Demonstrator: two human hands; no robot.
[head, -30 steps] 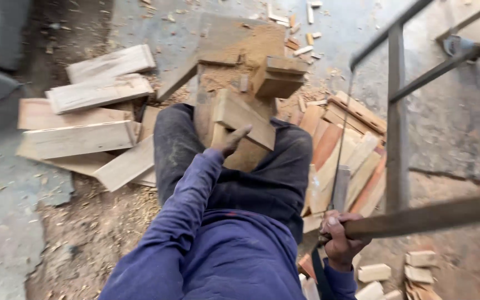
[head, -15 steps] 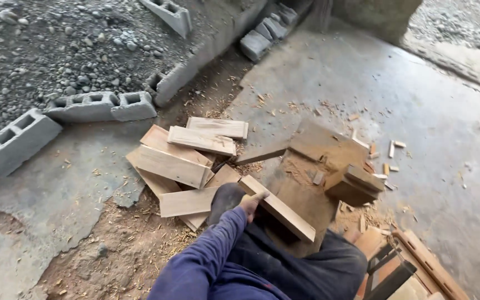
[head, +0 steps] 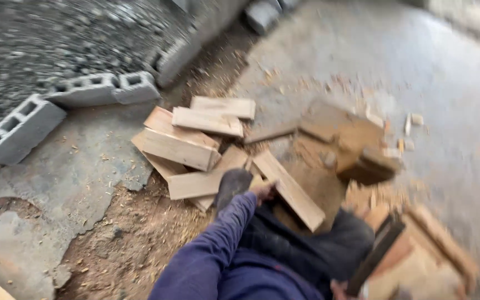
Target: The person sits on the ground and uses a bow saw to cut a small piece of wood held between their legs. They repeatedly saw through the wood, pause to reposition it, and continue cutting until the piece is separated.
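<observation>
Beside the pile of split boards (head: 195, 145), the person's left hand (head: 263, 191) closes on a wood plank (head: 289, 189) across the knee, the right hand (head: 344, 289), blurred, apparently gripping a dark tool handle (head: 374, 256); steadying comes next.

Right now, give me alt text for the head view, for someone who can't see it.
Seen from above, a person in blue sleeves rests the left hand on a wooden plank across their lap, while the right hand, at the bottom edge, grips a dark tool handle. A pile of cut planks lies on sawdust-strewn concrete, with grey concrete blocks behind; the picture is motion-blurred.
</observation>
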